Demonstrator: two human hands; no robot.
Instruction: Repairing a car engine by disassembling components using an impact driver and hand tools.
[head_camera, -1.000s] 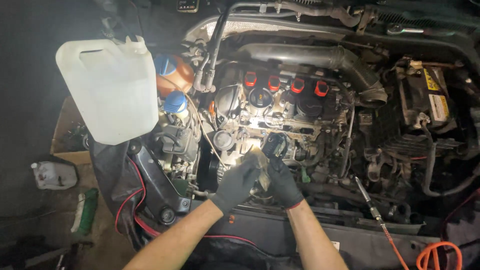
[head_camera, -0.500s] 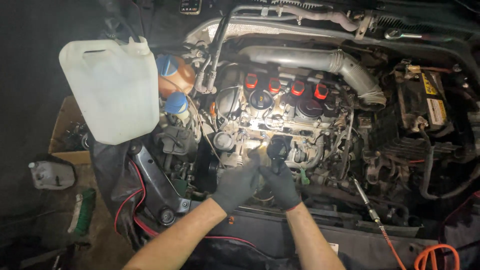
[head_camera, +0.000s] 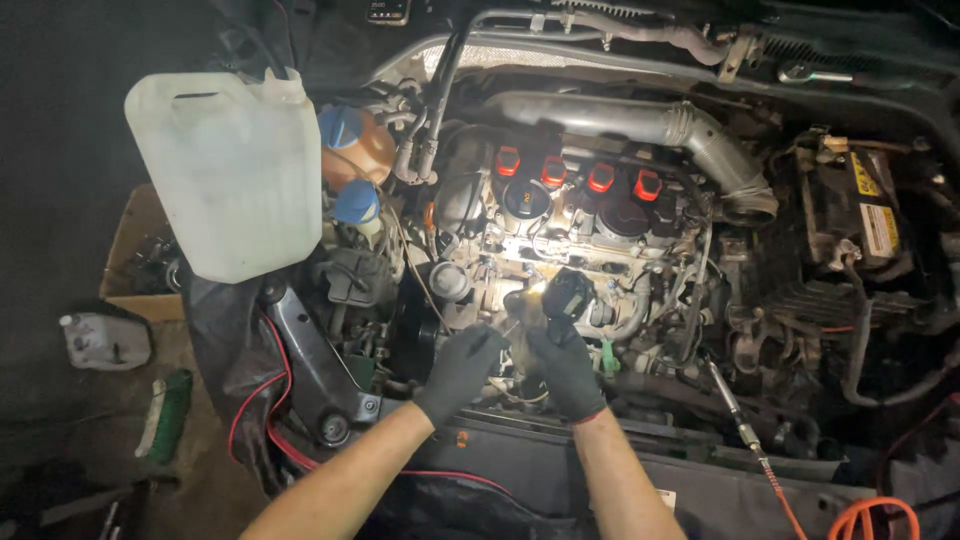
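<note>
Head view: gloved left hand (head_camera: 462, 368) and right hand (head_camera: 566, 362) pinch a crumpled tan rag (head_camera: 523, 335).

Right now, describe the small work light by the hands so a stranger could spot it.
Start at the row of four red coils atop the engine. Drop straight down to the two gloved hands, left hand and right hand. Just above the right one sits the work light: dark, rounded, the only thing casting a bright glow.
</note>
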